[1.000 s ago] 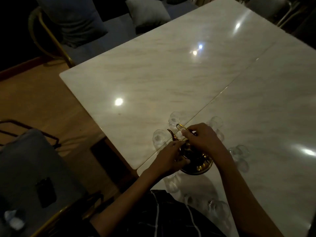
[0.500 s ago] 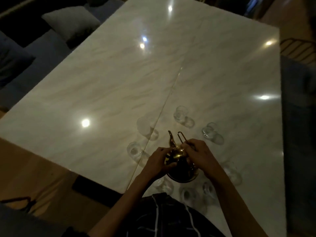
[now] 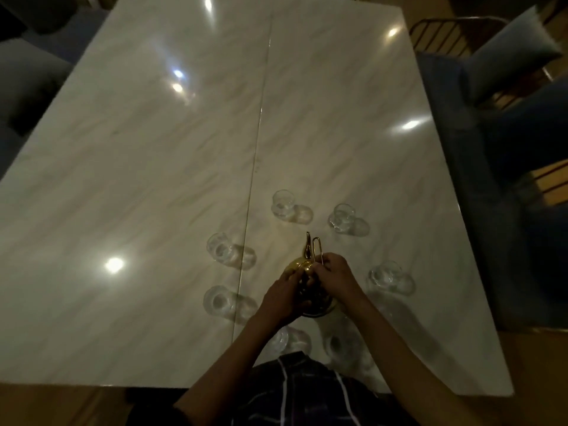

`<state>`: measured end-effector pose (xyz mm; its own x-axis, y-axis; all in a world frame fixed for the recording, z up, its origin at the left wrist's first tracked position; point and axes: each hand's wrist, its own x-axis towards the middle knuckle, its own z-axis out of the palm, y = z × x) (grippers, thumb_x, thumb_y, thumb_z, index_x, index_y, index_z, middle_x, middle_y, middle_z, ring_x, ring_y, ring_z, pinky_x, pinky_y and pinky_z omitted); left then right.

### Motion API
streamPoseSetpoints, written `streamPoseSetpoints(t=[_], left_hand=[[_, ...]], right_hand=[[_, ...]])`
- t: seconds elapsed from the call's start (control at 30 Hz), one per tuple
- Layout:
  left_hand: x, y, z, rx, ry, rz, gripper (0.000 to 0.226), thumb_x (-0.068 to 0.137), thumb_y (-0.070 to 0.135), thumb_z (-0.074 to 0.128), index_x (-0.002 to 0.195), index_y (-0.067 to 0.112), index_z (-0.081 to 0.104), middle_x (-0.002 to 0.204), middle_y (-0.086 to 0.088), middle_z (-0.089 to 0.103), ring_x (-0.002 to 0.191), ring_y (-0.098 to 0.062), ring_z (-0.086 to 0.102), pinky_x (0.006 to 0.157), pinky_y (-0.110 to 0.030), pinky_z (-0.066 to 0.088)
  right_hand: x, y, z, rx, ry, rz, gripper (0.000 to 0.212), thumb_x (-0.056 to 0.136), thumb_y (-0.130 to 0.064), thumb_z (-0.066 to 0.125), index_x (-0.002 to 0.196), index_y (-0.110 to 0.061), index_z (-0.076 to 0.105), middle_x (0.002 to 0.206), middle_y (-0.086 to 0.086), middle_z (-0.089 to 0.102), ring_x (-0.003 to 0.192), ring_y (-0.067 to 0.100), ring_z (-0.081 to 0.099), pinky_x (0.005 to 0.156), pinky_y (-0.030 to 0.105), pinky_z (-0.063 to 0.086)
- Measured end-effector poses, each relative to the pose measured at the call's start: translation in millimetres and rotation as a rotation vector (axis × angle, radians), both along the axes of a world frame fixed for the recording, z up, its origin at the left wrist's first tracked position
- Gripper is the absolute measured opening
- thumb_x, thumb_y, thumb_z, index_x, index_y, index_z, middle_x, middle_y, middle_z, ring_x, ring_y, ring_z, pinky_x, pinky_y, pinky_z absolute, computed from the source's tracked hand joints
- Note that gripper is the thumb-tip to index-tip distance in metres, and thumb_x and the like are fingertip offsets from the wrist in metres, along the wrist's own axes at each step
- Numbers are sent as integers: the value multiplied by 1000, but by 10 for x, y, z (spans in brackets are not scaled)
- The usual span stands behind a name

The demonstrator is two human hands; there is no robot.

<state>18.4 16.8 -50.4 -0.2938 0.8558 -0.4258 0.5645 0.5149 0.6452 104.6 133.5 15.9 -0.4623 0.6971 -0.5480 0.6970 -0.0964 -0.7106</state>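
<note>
Gripping teapot (image 3: 295, 267) by desk's (image 3: 153, 179) near edge, ringed by glasses (image 3: 282, 204). Curling left hand (image 3: 284, 298) round body, pinching handle base with right hand (image 3: 336, 276). Best steadying body, keeping wrists off nearest glasses.

Marble table (image 3: 153, 164), with glasses ringed round your grip.
The pale, glossy top is split by a straight seam (image 3: 258, 142) that runs away from you, just left of your grip on the gold teapot (image 3: 296, 267). Seven clear glasses stand around that grip: a glass (image 3: 282, 204) beyond it, a second (image 3: 341, 218) beyond and right, a third (image 3: 384, 275) to its right, two (image 3: 219, 250) (image 3: 218, 299) left across the seam, and two (image 3: 284, 338) (image 3: 338, 344) nearer you.
</note>
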Motion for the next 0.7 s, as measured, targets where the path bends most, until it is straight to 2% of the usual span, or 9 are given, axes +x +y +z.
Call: streamPoseSetpoints(t=[0.13,0.27,0.4,0.57,0.7], left_hand=[[-73,94,-108,-75,15,-48,92,89,33,73,161,24,16,163,-14,25,128,-36,54,95,-38,50],[-180,200,-224,-124,-20,-76,97,88,34,76,162,27,13,160,-15,29,129,-37,54,96,-40,50],[-295,286,-301,-145,-33,-119,101,85,35,78,162,25,12,163,-12,27,137,-36,47,100,-42,49],[-399,347,-365,-122,-26,-159,106,81,33,83,162,26,15,166,-10,23,141,-37,44,102,-46,50],[-435,348,-400,-115,-19,-169,107,82,29,82,162,26,11,170,-7,13,145,-35,39,103,-44,49]], right_hand=[[-124,34,-176,-1,-59,-46,18,87,-18,53,99,-10,63,80,7,73,76,22,73,80,44,58],[-261,32,-223,3,-108,-82,19,86,-20,52,98,-10,63,72,3,73,72,16,71,75,35,56],[-330,97,-442,39,-147,-105,20,82,-31,49,92,-17,59,79,4,72,76,21,70,78,41,57],[-334,277,-755,26,-154,-146,34,76,-42,45,88,-15,61,82,5,72,75,24,71,77,45,58],[-405,225,-484,-7,-149,-145,23,89,-33,50,90,-11,57,79,8,74,71,27,72,70,41,58]])
